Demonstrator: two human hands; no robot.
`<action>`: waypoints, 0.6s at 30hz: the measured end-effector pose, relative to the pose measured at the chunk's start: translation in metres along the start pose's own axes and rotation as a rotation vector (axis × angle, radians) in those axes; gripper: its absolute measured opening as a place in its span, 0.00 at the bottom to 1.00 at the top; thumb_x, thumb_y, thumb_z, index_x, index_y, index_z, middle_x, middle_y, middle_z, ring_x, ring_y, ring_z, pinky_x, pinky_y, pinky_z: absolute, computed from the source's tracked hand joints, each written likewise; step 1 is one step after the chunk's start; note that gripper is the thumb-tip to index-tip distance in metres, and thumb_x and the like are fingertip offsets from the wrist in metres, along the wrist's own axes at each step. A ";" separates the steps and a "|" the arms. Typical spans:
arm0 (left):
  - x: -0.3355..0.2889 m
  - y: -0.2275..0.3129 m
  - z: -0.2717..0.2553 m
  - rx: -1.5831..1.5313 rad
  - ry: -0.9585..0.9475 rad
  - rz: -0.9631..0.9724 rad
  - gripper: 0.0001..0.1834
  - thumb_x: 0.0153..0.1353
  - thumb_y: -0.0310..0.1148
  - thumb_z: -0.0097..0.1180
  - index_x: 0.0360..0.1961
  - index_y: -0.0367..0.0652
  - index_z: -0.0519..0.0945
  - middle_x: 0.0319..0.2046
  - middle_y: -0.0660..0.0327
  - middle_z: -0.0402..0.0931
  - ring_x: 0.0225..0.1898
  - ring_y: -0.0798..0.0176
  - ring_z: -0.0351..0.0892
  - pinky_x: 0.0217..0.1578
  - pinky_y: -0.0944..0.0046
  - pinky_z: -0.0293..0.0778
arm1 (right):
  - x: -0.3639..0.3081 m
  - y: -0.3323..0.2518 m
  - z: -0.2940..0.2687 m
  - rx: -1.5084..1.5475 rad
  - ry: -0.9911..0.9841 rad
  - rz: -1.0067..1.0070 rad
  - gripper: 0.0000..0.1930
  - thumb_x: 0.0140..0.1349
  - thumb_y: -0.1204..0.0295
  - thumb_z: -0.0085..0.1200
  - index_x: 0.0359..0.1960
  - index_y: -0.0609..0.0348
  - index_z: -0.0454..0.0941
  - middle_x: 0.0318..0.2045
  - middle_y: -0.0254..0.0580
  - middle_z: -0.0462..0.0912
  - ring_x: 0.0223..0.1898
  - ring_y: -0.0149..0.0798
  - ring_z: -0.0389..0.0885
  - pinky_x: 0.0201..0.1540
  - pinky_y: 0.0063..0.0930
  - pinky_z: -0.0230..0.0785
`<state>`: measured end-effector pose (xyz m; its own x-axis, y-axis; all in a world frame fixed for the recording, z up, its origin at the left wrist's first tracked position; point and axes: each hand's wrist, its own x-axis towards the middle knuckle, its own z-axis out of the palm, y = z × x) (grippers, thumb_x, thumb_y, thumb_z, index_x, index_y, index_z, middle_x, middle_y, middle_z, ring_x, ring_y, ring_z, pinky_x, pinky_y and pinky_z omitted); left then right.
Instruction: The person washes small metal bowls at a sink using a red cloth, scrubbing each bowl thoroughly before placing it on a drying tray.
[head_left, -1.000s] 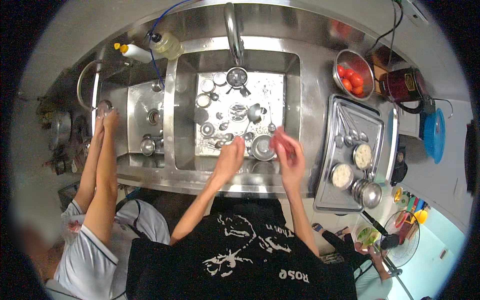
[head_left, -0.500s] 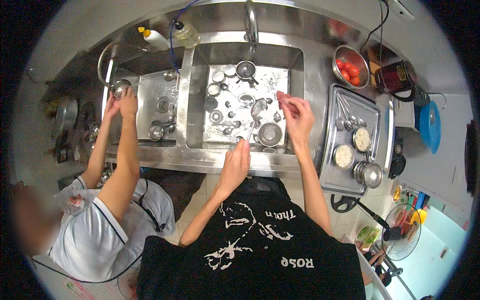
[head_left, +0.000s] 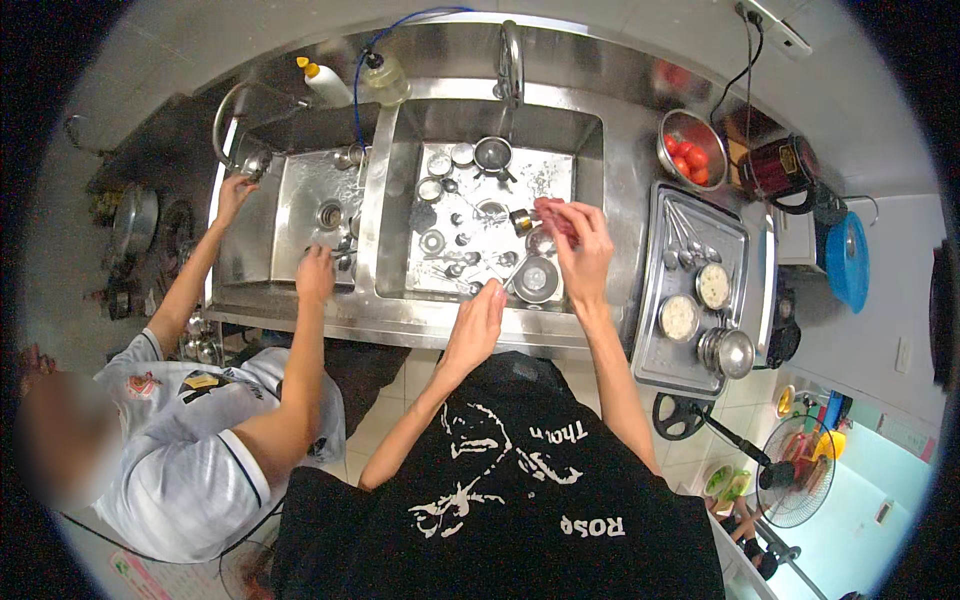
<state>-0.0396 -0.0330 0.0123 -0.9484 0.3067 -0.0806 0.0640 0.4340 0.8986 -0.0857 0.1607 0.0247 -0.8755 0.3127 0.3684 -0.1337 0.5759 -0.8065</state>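
Over the right basin, my left hand (head_left: 476, 325) is closed round the thin handle of a metal ladle (head_left: 541, 241). The ladle slants up and right from my fingers, its bowl beneath my other hand. A reddish scrubbing pad (head_left: 556, 217) is pinched in my right hand (head_left: 585, 250) just above that bowl. Beside the pad is a small dark and yellowish shiny patch, too unclear to name. Below the ladle lies a round metal bowl (head_left: 537, 279). Several spoons, small cups and a black-rimmed strainer (head_left: 493, 154) lie on the bottom of the basin (head_left: 605, 165).
On my left another person's hands (head_left: 237, 195) are over the left basin (head_left: 250, 250). A tap (head_left: 510, 62) and two bottles (head_left: 388, 80) stand behind. To the right are a bowl of tomatoes (head_left: 665, 150) and a tray (head_left: 645, 340) with spoons, filled cups and stacked bowls.
The ladle's bowl has shifted right and down, under my right hand. My right hand has moved slightly left with the pad. The co-worker's hands have parted, one lowering to the basin's near side.
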 end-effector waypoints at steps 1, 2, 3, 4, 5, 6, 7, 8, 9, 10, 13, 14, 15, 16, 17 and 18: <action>0.000 -0.006 0.000 -0.001 0.006 0.008 0.18 0.78 0.41 0.37 0.37 0.36 0.69 0.22 0.46 0.73 0.26 0.37 0.75 0.31 0.46 0.68 | 0.002 0.007 -0.001 0.048 0.019 0.056 0.15 0.57 0.81 0.63 0.46 0.56 0.84 0.45 0.44 0.79 0.43 0.40 0.83 0.43 0.30 0.79; -0.002 -0.011 -0.002 -0.083 -0.042 -0.110 0.19 0.78 0.42 0.37 0.37 0.36 0.70 0.23 0.48 0.74 0.27 0.39 0.76 0.32 0.47 0.68 | 0.001 0.001 -0.007 0.085 0.048 0.097 0.14 0.59 0.81 0.63 0.47 0.59 0.83 0.46 0.43 0.80 0.44 0.38 0.83 0.43 0.28 0.79; -0.003 -0.015 -0.002 -0.166 -0.090 -0.226 0.20 0.78 0.43 0.37 0.37 0.36 0.70 0.24 0.49 0.76 0.28 0.41 0.77 0.33 0.48 0.69 | -0.001 0.000 -0.010 0.088 0.042 0.090 0.14 0.59 0.81 0.63 0.47 0.59 0.83 0.46 0.43 0.80 0.44 0.38 0.83 0.43 0.28 0.79; -0.002 -0.020 0.000 -0.169 -0.080 -0.226 0.20 0.78 0.43 0.37 0.37 0.36 0.70 0.24 0.49 0.76 0.28 0.41 0.77 0.33 0.48 0.69 | -0.002 -0.001 -0.013 0.125 0.119 0.099 0.13 0.60 0.81 0.63 0.47 0.60 0.83 0.46 0.42 0.80 0.44 0.36 0.82 0.43 0.27 0.78; 0.001 -0.025 0.002 -0.191 -0.010 -0.197 0.21 0.78 0.43 0.36 0.37 0.36 0.71 0.26 0.50 0.77 0.30 0.44 0.77 0.35 0.49 0.69 | -0.002 -0.003 -0.015 0.160 0.202 0.105 0.13 0.61 0.81 0.62 0.47 0.61 0.82 0.46 0.42 0.80 0.44 0.35 0.82 0.44 0.26 0.78; 0.002 -0.031 0.004 -0.212 0.063 -0.174 0.22 0.78 0.44 0.36 0.37 0.36 0.72 0.27 0.51 0.78 0.32 0.47 0.78 0.37 0.50 0.69 | -0.006 -0.012 -0.018 0.180 0.202 0.112 0.12 0.63 0.79 0.61 0.49 0.64 0.81 0.48 0.42 0.81 0.49 0.34 0.79 0.53 0.27 0.72; 0.003 -0.037 0.005 -0.213 0.073 -0.174 0.22 0.78 0.44 0.36 0.37 0.36 0.72 0.27 0.51 0.78 0.32 0.47 0.78 0.37 0.50 0.69 | -0.009 -0.022 -0.021 0.184 0.196 0.106 0.12 0.63 0.79 0.61 0.49 0.64 0.81 0.48 0.42 0.81 0.49 0.34 0.79 0.53 0.27 0.72; 0.003 -0.044 0.007 -0.115 0.179 -0.153 0.20 0.78 0.42 0.38 0.37 0.36 0.73 0.28 0.50 0.78 0.33 0.47 0.77 0.38 0.50 0.68 | -0.012 -0.037 -0.022 0.237 0.173 0.157 0.13 0.64 0.78 0.61 0.49 0.64 0.80 0.48 0.42 0.81 0.49 0.34 0.79 0.54 0.27 0.71; 0.004 -0.042 0.005 -0.015 0.280 -0.134 0.19 0.77 0.40 0.40 0.36 0.36 0.74 0.30 0.49 0.78 0.34 0.47 0.77 0.39 0.51 0.68 | -0.017 -0.045 -0.023 0.289 0.153 0.213 0.13 0.64 0.78 0.61 0.49 0.65 0.80 0.48 0.42 0.80 0.49 0.34 0.79 0.55 0.28 0.70; 0.002 -0.039 0.004 -0.016 0.285 -0.136 0.19 0.77 0.40 0.40 0.36 0.36 0.74 0.30 0.49 0.78 0.34 0.47 0.77 0.39 0.51 0.68 | -0.021 -0.048 -0.021 0.189 0.158 0.131 0.13 0.59 0.80 0.65 0.47 0.60 0.83 0.44 0.42 0.81 0.45 0.35 0.81 0.45 0.30 0.76; 0.004 0.003 -0.009 0.220 0.333 -0.006 0.14 0.74 0.35 0.44 0.35 0.37 0.74 0.29 0.48 0.78 0.33 0.43 0.77 0.39 0.49 0.67 | -0.031 -0.061 -0.015 0.099 0.003 0.027 0.13 0.58 0.79 0.65 0.46 0.57 0.84 0.44 0.43 0.80 0.44 0.38 0.81 0.45 0.31 0.76; 0.001 0.013 -0.011 0.235 0.321 0.010 0.12 0.73 0.33 0.46 0.34 0.37 0.74 0.28 0.48 0.78 0.33 0.42 0.76 0.39 0.48 0.67 | -0.030 -0.060 -0.008 0.055 -0.007 -0.057 0.13 0.59 0.79 0.64 0.46 0.55 0.85 0.43 0.43 0.80 0.42 0.39 0.82 0.43 0.31 0.76; -0.001 0.017 -0.010 0.250 0.309 0.025 0.10 0.72 0.31 0.47 0.34 0.37 0.74 0.27 0.48 0.78 0.33 0.40 0.76 0.40 0.48 0.67 | -0.025 -0.058 -0.006 0.054 -0.007 -0.056 0.13 0.59 0.79 0.64 0.46 0.55 0.85 0.43 0.43 0.80 0.42 0.39 0.82 0.43 0.31 0.76; -0.002 0.018 -0.008 0.274 0.328 0.058 0.09 0.72 0.30 0.47 0.35 0.37 0.74 0.25 0.48 0.78 0.31 0.39 0.76 0.37 0.47 0.68 | -0.019 -0.056 -0.002 0.042 0.001 -0.029 0.12 0.59 0.78 0.64 0.46 0.55 0.85 0.42 0.43 0.80 0.42 0.39 0.81 0.43 0.31 0.76; -0.005 0.016 -0.009 0.277 0.329 0.052 0.09 0.72 0.30 0.47 0.35 0.37 0.74 0.25 0.48 0.78 0.31 0.39 0.76 0.37 0.47 0.68 | -0.012 -0.055 0.002 0.035 0.002 0.001 0.12 0.60 0.78 0.63 0.46 0.56 0.85 0.42 0.43 0.80 0.42 0.39 0.81 0.42 0.31 0.76; -0.006 0.014 -0.010 0.198 0.319 0.017 0.08 0.71 0.29 0.47 0.35 0.38 0.74 0.25 0.47 0.78 0.30 0.38 0.76 0.34 0.47 0.69 | -0.001 -0.055 0.004 0.102 0.035 0.065 0.11 0.62 0.77 0.61 0.46 0.55 0.85 0.42 0.42 0.79 0.42 0.39 0.82 0.40 0.31 0.76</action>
<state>-0.0363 -0.0373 0.0296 -0.9937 0.0498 0.0999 0.1099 0.5961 0.7953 -0.0796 0.1261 0.0673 -0.8674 0.3742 0.3281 -0.1249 0.4745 -0.8714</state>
